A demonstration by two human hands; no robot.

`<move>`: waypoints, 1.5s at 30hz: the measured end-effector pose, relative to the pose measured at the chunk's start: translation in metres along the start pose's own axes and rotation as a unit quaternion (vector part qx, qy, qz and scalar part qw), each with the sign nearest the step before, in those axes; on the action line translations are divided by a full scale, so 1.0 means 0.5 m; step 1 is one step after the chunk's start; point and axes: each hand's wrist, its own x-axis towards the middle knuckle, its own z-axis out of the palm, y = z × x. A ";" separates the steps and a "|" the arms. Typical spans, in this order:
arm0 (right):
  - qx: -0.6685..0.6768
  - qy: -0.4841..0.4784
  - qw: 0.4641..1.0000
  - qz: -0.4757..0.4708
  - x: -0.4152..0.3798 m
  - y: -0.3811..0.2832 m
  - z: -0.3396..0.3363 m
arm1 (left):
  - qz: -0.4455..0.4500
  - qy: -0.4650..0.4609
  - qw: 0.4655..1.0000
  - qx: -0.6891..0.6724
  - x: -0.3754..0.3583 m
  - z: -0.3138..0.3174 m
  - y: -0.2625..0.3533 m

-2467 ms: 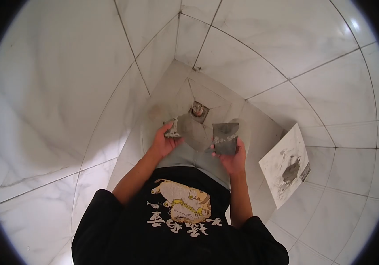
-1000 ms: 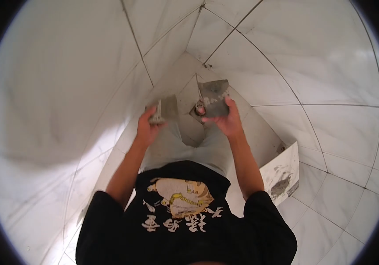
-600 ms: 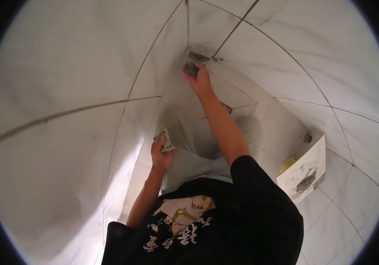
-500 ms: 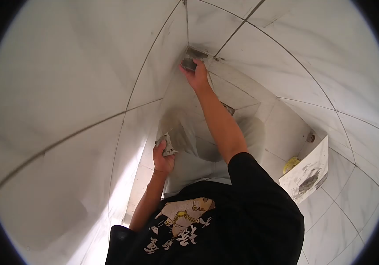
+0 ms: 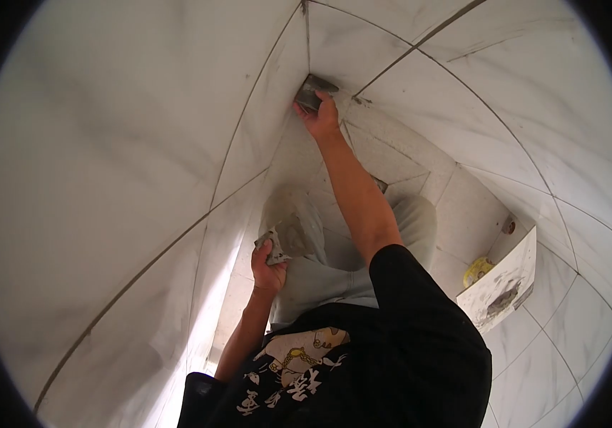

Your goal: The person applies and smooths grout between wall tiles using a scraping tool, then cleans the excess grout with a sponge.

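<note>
My right hand (image 5: pixel 320 115) reaches far forward with its fingers closed on a dark, flat, rectangular plate (image 5: pixel 311 93). The plate sits at the corner where the tiled walls meet near the floor. Its exact kind is not clear. Close to my knee, my left hand (image 5: pixel 269 271) grips a small flat pale piece (image 5: pixel 277 245) smeared with grey paste, thumb on top. Part of that piece is hidden by the fingers.
White marbled tile walls (image 5: pixel 142 128) with dark joints close in on both sides. At the right, a pale board (image 5: pixel 516 274) with a grey paste patch leans beside a yellow round object (image 5: pixel 477 271). A small dark item (image 5: pixel 379 184) lies on the floor past my right forearm.
The view has shifted slightly. The dark plate in my right hand sits at a slightly different tilt in the corner. My left hand still holds the smeared piece, which appears slightly turned.
</note>
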 end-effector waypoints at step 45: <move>-0.107 -0.009 0.994 -0.016 -0.134 -0.056 0.000 | 0.016 -0.015 1.000 0.002 -0.011 0.019 -0.006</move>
